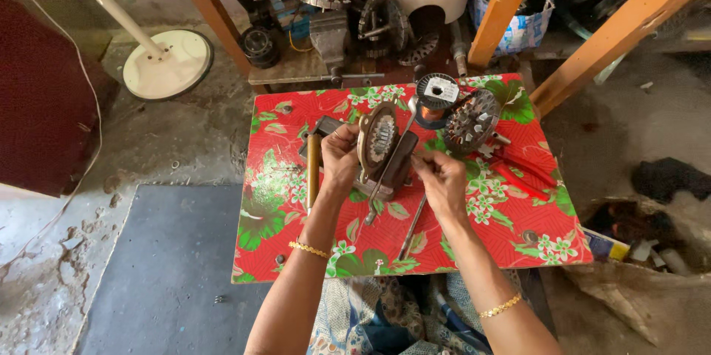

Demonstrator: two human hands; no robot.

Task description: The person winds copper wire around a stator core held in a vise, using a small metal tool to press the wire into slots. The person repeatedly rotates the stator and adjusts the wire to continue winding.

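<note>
A round motor stator (378, 137) with a toothed core stands upright on a small winding stand (390, 173) in the middle of a low table (296, 251) covered in red floral cloth. My left hand (339, 158) grips the stator's left rim. My right hand (438, 177) is closed just right of the stand, fingers pinched as if on a thin wire or the stand's handle; I cannot tell which. A spool of copper wire (435, 97) and a second stator (472, 121) sit behind.
A wooden-handled hammer (314, 166) lies left of my left hand. Red-handled pliers (522, 176) and a metal rod (412, 227) lie on the table. Motor parts and a vise (331, 40) crowd the far side. Orange wooden legs (503, 7) rise behind. A fan base (169, 62) stands far left.
</note>
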